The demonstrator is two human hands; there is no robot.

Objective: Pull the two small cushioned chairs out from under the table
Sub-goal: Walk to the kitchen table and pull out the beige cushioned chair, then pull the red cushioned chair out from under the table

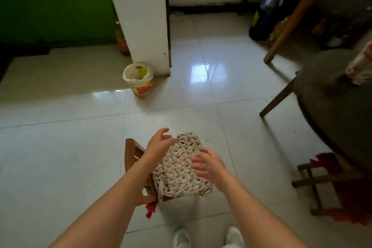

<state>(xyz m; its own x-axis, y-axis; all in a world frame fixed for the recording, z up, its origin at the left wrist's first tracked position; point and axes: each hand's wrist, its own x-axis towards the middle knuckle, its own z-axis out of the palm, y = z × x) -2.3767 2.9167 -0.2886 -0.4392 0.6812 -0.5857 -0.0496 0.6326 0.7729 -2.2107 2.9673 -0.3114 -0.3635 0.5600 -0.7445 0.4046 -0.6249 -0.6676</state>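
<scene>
**One cushioned chair out on the floor, the second under the table**

A small wooden chair (138, 159) with a knotted cream cushion (181, 165) stands on the pale tiled floor (60, 147), well clear of the round dark table (332, 110), which lies to its right. The left hand (159, 143) hovers at the cushion's far left edge, fingers spread, its grip wide and holding nothing. The right hand (209, 164) is over the cushion's right side, fingers splayed, grip likewise wide and empty. To the right of this chair, a second small wooden chair (314, 185) with a red cushion (346, 197) sits partly beneath the table's rim. Beyond the first chair, a lined yellow bucket (138, 78) stands at the foot of a white pillar (141, 16). Two white shoes (207, 237) show just nearer than the chair.
</scene>
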